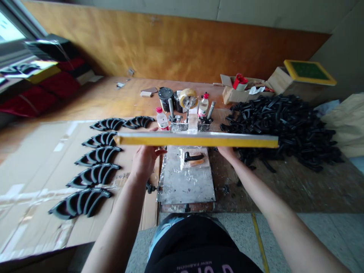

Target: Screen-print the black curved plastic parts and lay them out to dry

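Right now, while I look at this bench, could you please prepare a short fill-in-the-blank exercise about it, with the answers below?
Below its grey upper edge, the long bar partly hiding the left hand and right hand is ____.
The curved parts fanned out in rows lie on flattened ____.
The heap of loose black parts is on the picture's ____ side.
Both bottles have caps coloured ____.
Missing words: yellow; cardboard; right; red.

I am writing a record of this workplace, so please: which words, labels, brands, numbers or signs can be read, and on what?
"NEW FASHION": on the black shirt, upside down in this view.
Larger letters there: cut off by the picture's edge.
Labels on the left bottle and right bottle: too small to read.
Small mark on the metal plate: too unclear.
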`<state>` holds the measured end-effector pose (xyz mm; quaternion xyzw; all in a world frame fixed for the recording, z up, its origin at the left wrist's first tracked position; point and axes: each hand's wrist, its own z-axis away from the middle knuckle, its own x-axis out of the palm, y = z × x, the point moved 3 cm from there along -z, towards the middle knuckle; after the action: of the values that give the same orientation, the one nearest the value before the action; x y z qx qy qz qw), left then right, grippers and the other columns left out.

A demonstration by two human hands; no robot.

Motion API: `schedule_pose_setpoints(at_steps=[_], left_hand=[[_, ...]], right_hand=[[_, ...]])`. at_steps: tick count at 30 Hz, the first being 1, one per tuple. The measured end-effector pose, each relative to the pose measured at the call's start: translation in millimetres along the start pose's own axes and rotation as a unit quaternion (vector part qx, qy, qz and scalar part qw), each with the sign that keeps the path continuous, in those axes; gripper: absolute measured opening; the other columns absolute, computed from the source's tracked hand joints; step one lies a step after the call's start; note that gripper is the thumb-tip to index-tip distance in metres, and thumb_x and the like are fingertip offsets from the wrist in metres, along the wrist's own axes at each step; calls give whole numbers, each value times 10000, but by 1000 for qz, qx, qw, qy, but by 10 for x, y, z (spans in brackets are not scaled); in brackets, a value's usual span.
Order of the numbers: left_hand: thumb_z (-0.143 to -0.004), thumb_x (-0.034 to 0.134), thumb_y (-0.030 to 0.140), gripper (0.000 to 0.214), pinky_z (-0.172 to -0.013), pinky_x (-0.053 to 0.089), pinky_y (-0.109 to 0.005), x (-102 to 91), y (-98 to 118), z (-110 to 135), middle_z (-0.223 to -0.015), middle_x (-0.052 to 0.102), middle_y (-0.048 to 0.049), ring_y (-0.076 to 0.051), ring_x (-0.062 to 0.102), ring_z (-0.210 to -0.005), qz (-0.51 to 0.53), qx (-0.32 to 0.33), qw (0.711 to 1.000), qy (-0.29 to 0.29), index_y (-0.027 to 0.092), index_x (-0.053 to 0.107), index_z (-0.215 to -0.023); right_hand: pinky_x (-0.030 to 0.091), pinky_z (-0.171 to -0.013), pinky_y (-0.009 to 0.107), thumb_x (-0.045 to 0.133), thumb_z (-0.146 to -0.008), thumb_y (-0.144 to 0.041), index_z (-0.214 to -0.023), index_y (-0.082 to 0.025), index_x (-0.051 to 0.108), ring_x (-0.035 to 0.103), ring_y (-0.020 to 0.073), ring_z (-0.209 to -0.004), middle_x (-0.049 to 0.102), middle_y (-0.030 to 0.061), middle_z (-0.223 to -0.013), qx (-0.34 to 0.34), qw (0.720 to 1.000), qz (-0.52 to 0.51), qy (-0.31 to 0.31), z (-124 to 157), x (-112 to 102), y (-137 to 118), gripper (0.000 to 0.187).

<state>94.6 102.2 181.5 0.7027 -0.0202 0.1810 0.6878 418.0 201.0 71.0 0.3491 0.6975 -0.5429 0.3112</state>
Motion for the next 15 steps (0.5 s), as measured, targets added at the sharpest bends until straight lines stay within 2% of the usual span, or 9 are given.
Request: schedule_pose_setpoints(at_steps=[3,5,8,10,12,13,14,15], left_hand=[[-842,565,560,415,-604,513,-223,94,-159,-29,-884,682,-35,-145,652,-779,61,-21,997,53,201,617,-1045],[-853,583,529,405,-561,501,-205,157,-432,125,-876,696,-36,-123,650,-706,62,-101,991,70,193,602,-1078],[-852,621,498,438,-576,537,-254,309,-961,548,-1035,722,-111,-170,695,-764,26,-310,950,-14,170,586,-1140],[-868,603,496,422,-628,565,-293,335,-1208,795,-1081,717,-125,-203,710,-835,34,-365,930,-34,175,588,-1141],[-883,583,473,344,-631,568,-296,199,-1332,918,-950,729,-98,-206,714,-808,41,-362,931,0,172,612,-1048],[-888,571,460,316,-620,564,-292,54,-1359,936,-870,726,-84,-202,713,-769,30,-352,935,23,167,619,-996],[-891,556,454,307,-597,556,-284,-150,-1371,934,-791,716,-74,-198,708,-719,5,-344,938,53,159,623,-940],[-898,528,459,321,-586,553,-283,-400,-1375,921,-763,716,-74,-196,704,-688,-27,-335,939,78,155,625,-925]], right_hand=[[476,-878,341,705,-823,-280,-1121,-218,666,619,199,-953,697,45,-997,-100,992,-14,-78,354,359,-192,307],[441,-943,381,732,-815,-270,-1106,-235,683,578,217,-1037,673,56,-1051,-150,984,-2,-97,522,499,-406,297],[446,-912,383,690,-862,-272,-968,-208,718,557,224,-986,654,68,-949,-148,987,8,-53,739,533,-745,127],[455,-885,360,659,-887,-273,-955,-199,721,553,216,-948,646,67,-900,-195,980,-5,-39,924,536,-983,118],[457,-882,332,618,-914,-244,-1016,-220,718,560,197,-934,660,48,-905,-298,952,-27,-73,1112,560,-1135,145],[459,-880,315,595,-927,-225,-1055,-234,713,569,183,-927,674,36,-919,-338,935,-37,-98,1179,562,-1125,174],[462,-877,299,570,-937,-200,-1095,-242,703,579,171,-927,688,28,-943,-352,928,-41,-115,1211,542,-1038,210],[464,-875,288,546,-943,-172,-1126,-242,693,589,164,-939,699,27,-977,-335,934,-34,-121,1200,495,-872,245]])
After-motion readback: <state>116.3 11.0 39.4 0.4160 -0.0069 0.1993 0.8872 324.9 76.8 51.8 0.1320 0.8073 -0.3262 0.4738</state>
